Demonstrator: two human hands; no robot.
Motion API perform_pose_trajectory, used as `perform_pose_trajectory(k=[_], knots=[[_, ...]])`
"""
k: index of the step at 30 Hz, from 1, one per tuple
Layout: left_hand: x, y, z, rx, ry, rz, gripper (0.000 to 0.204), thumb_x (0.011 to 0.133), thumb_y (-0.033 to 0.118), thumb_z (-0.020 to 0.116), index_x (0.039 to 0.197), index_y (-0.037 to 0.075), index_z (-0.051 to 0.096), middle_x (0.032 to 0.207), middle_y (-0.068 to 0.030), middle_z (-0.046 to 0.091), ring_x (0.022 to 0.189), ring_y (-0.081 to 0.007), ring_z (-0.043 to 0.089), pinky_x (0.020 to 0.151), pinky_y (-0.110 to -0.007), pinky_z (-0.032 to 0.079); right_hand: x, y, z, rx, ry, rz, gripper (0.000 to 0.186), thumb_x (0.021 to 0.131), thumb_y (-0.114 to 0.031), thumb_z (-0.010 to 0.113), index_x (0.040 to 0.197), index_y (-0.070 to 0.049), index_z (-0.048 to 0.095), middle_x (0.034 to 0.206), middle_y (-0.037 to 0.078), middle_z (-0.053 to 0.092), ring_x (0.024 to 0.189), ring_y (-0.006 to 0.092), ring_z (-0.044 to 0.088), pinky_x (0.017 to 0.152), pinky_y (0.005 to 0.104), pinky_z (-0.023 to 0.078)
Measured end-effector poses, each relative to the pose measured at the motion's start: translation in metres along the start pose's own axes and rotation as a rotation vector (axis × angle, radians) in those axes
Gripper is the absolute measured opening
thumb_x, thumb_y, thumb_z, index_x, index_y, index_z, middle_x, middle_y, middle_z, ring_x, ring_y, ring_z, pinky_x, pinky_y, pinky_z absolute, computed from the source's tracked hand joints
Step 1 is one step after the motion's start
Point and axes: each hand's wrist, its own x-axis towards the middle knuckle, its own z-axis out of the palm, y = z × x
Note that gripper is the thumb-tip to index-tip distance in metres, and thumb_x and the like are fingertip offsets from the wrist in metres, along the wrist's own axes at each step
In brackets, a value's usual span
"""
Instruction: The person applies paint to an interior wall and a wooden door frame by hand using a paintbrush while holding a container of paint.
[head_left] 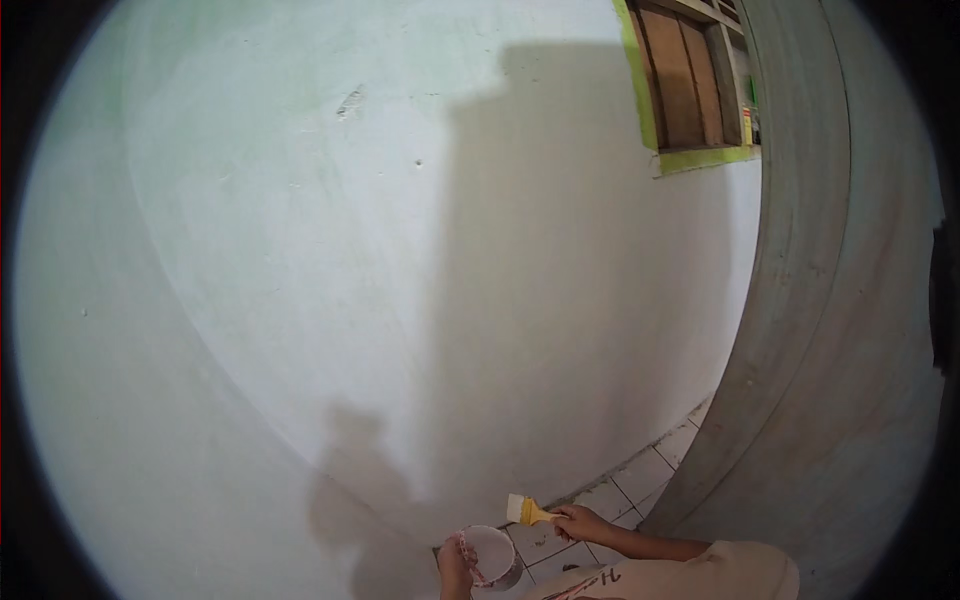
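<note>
My right hand (pixel 582 523) grips the handle of a flat paintbrush (pixel 531 511). Its yellow handle points toward my hand, and the pale, whitish bristles point left. In my left hand (pixel 456 566) is a small round paint pot (pixel 492 553), held by its near-left rim, where reddish marks show. The inside of the pot looks whitish; how full it is I cannot tell. The brush is just above and to the right of the pot, apart from it. Both hands are low in the view, in front of the wall (pixel 330 250), which carries patchy white over pale green.
A wooden window frame (pixel 690 75) with a lime-green border is at the upper right. A tall grey-brown panel (pixel 800 300) stands close on the right. White floor tiles (pixel 640 478) run along the wall's foot. A wall corner lies on the left, and shadows fall across the wall.
</note>
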Motion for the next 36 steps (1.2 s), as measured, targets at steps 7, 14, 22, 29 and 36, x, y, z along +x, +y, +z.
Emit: perform_pose_trajectory(k=[7,14,22,29,36], knots=[[-0.027,0.017,0.016,-0.061,-0.053,0.037,0.023,0.09,0.023,0.055,0.095,0.002,0.061,0.067,-0.0035,0.054,0.05,-0.0134,0.049,0.044,-0.026,0.039,-0.002,-0.014,0.006,0.05,-0.057,0.055,0.036,0.098,-0.027,0.05,0.118,0.002,0.058,0.081,0.004,0.066,0.065,0.0101,0.061,0.054,0.0248,0.048],[-0.039,0.028,0.018,-0.023,-0.027,0.08,0.021,0.091,0.021,0.054,0.093,0.001,0.06,0.068,-0.0044,0.055,0.051,-0.0136,0.05,0.045,-0.026,0.039,0.003,-0.025,0.011,0.144,-0.041,0.036,0.034,0.1,-0.026,0.05,0.116,0.003,0.054,0.086,0.008,0.068,0.064,0.0118,0.062,0.053,0.0259,0.048],[-0.044,0.038,0.013,-0.057,-0.053,0.097,0.019,0.09,0.019,0.051,0.09,0.002,0.058,0.069,-0.0061,0.056,0.051,-0.014,0.05,0.045,-0.026,0.038,0.002,-0.036,0.014,0.259,-0.089,0.004,0.031,0.103,-0.024,0.047,0.117,0.003,0.054,0.087,0.012,0.069,0.065,0.0133,0.063,0.054,0.0256,0.048],[-0.049,0.047,0.01,-0.069,0.006,0.099,0.018,0.09,0.017,0.05,0.093,0.002,0.058,0.069,-0.0059,0.056,0.051,-0.0134,0.05,0.044,-0.025,0.039,-0.002,-0.045,0.017,0.285,-0.107,0.027,0.034,0.103,-0.027,0.047,0.115,0.003,0.056,0.094,0.014,0.071,0.068,0.0151,0.065,0.057,0.0266,0.05],[-0.059,0.052,0.014,-0.064,0.0,0.109,0.022,0.089,0.02,0.053,0.094,0.001,0.062,0.069,-0.0053,0.057,0.05,-0.013,0.05,0.043,-0.025,0.039,0.005,-0.043,0.017,0.301,-0.089,0.044,0.033,0.103,-0.028,0.047,0.111,0.003,0.056,0.093,0.015,0.071,0.069,0.0158,0.065,0.058,0.0281,0.05]])
